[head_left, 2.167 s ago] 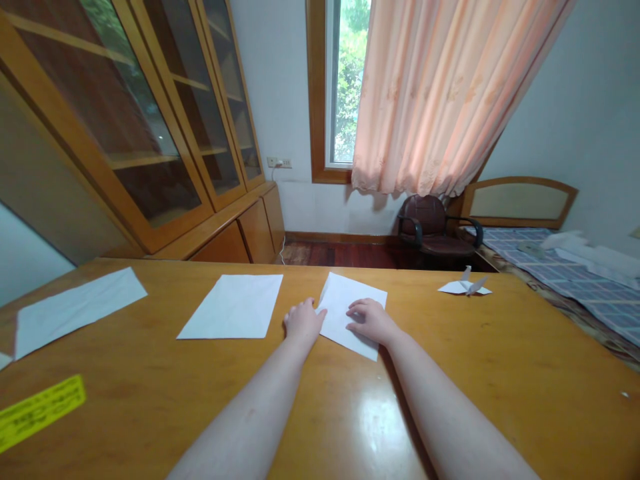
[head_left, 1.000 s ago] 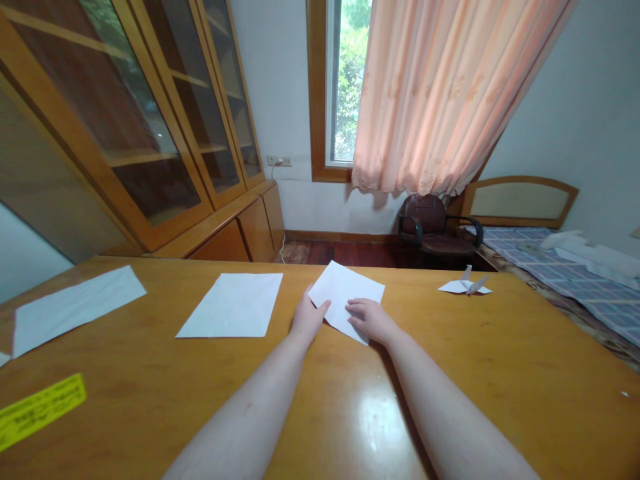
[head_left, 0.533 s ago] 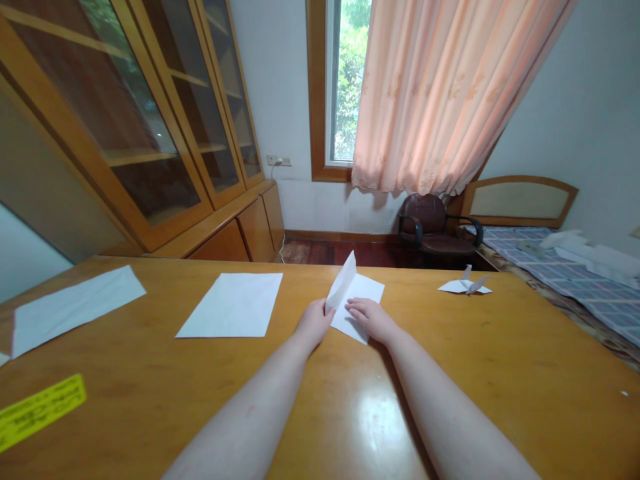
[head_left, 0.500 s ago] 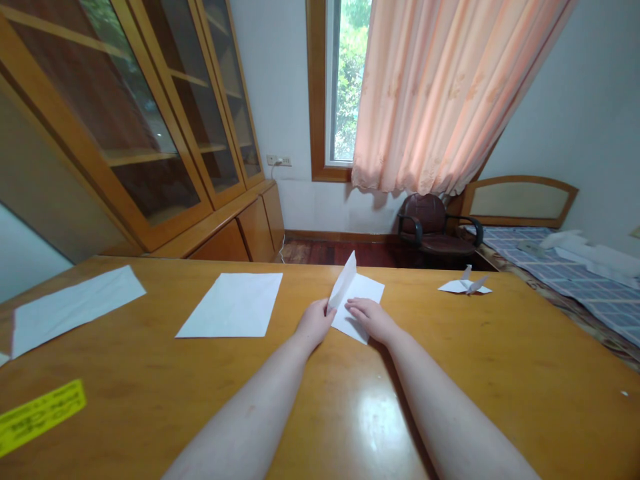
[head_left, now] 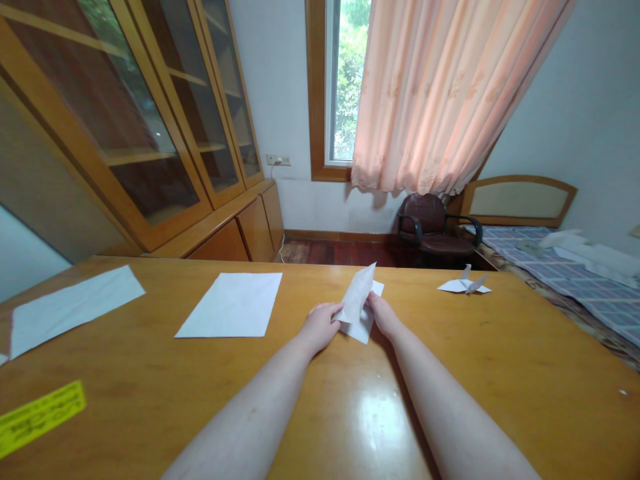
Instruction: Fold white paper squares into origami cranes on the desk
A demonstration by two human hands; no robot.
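A white sheet of paper [head_left: 356, 300] lies on the table in front of me, with one flap raised and leaning over to the right. My left hand [head_left: 323, 327] pinches the lower left edge of that flap between thumb and fingers. At the right edge, my right hand [head_left: 384, 315] has its fingers closed on the paper; the flap partly hides their tips. Part of the sheet under the flap rests flat between the two hands. A folded paper crane [head_left: 465, 285] stands apart on the right.
On the wooden table [head_left: 210, 393] lie a square white sheet [head_left: 230, 307] and, farther left, a long white sheet [head_left: 75, 310]. A yellow label [head_left: 43, 417] is at the near left. Beyond the table are a glass-fronted cabinet [head_left: 200, 193], an office chair [head_left: 430, 227] and a bed [head_left: 565, 260].
The raised flap has tipped over to the right. My right hand has gone from lying on the sheet to its right edge, its fingertips now partly behind the flap.
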